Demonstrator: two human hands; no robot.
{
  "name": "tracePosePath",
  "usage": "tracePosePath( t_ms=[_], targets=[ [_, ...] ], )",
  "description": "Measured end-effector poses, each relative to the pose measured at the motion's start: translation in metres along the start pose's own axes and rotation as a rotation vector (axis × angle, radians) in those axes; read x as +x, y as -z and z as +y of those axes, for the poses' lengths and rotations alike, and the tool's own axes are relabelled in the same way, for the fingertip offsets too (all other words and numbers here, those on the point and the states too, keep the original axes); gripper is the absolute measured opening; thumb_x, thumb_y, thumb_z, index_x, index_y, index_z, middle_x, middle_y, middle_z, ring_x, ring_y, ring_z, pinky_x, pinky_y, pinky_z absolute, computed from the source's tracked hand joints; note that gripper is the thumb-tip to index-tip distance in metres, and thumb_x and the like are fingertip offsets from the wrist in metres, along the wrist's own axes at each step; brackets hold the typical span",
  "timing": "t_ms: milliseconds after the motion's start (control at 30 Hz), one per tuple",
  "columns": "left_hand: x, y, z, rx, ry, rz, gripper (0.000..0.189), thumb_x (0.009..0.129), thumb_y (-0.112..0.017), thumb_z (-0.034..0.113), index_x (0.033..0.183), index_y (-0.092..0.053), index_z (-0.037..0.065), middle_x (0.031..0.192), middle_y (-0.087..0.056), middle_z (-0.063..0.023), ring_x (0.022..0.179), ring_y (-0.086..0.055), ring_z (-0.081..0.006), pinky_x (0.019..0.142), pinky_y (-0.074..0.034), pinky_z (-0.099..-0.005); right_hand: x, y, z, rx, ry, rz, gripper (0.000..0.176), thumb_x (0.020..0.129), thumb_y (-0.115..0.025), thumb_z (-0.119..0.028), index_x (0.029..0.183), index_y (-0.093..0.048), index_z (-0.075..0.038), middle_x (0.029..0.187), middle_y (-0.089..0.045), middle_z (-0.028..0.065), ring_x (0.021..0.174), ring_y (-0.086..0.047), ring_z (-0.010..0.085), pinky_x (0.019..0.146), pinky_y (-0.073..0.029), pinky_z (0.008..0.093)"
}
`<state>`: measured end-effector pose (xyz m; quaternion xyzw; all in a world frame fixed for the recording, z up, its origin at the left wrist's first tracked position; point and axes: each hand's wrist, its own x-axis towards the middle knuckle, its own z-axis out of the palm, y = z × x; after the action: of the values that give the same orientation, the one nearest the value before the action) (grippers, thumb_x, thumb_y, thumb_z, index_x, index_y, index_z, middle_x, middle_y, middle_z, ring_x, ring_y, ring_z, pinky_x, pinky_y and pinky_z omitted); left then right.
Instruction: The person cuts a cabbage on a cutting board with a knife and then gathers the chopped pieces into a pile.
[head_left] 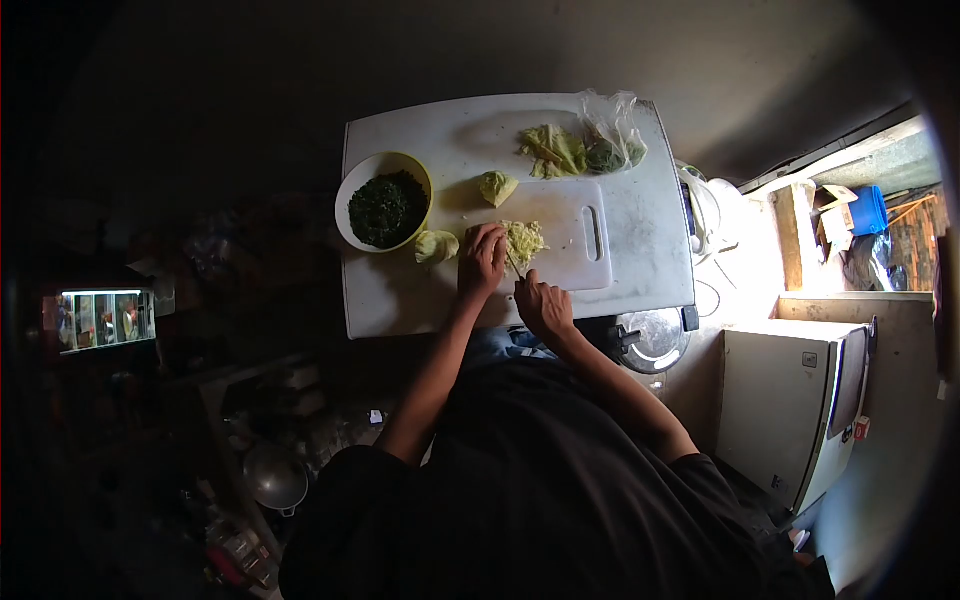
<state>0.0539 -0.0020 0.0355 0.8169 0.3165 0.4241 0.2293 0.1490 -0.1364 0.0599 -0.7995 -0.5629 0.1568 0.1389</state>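
My right hand (545, 305) is closed round the handle of a knife (516, 270), whose blade points up and left into shredded cabbage (524, 244). Just left of the blade, my left hand (483, 257) has its fingers curled down over cabbage, most of which the hand hides. Both hands work over a white cutting board (565, 275) with a handle slot at its right end. One pale green cabbage piece (497, 188) lies above my left hand, at the board's upper left corner. Another cabbage piece (437, 246) sits left of that hand, near the bowl.
A bowl (427, 185) of chopped dark greens stands on the left of the white table (400, 300). Loose cabbage leaves (553, 150) and a clear plastic bag (612, 130) with greens lie at the back. A round lidded pot (655, 340) and a white fridge (775, 400) are off to the right.
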Motion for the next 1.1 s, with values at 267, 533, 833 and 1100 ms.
tracePosePath(
  t_ms=[267,533,833,1100],
  targets=[
    [0.054,-0.008,-0.023,0.077,0.014,-0.022,0.015,0.096,-0.051,0.011,0.088,-0.055,-0.002,0.088,-0.057,-0.0203,0.086,-0.053,-0.0396,0.077,-0.044,-0.0470,-0.001,-0.005,-0.004,0.103,0.133,0.030,0.017,0.093,-0.053,-0.024,0.092,-0.054,-0.007,0.072,-0.065,0.0187,0.061,-0.064,0.0389,0.051,-0.048,0.0499],
    [0.044,-0.035,-0.027,0.051,-0.052,-0.059,0.014,0.094,-0.052,0.009,0.085,-0.053,-0.002,0.085,-0.057,-0.0213,0.084,-0.055,-0.0402,0.075,-0.044,-0.0479,0.006,-0.037,0.003,0.029,0.152,0.047,0.017,0.092,-0.054,-0.022,0.100,-0.056,-0.008,0.071,-0.064,0.0162,0.062,-0.064,0.0377,0.053,-0.049,0.0484],
    [0.055,-0.027,-0.015,-0.115,-0.128,-0.176,0.016,0.092,-0.056,0.010,0.082,-0.052,-0.001,0.079,-0.056,-0.0198,0.078,-0.055,-0.0409,0.076,-0.046,-0.0481,0.006,-0.017,-0.010,-0.013,0.077,0.022,0.028,0.088,-0.056,-0.022,0.113,-0.057,-0.012,0.080,-0.067,0.0141,0.070,-0.067,0.0344,0.058,-0.051,0.0472],
    [0.042,-0.046,-0.031,-0.141,-0.198,-0.202,0.016,0.091,-0.056,0.009,0.080,-0.050,-0.001,0.078,-0.054,-0.0196,0.079,-0.055,-0.0398,0.075,-0.046,-0.0473,0.007,-0.030,-0.001,-0.004,0.055,0.076,0.011,0.089,-0.055,-0.020,0.090,-0.055,-0.010,0.073,-0.065,0.0131,0.064,-0.066,0.0356,0.053,-0.050,0.0477]
  ],
)
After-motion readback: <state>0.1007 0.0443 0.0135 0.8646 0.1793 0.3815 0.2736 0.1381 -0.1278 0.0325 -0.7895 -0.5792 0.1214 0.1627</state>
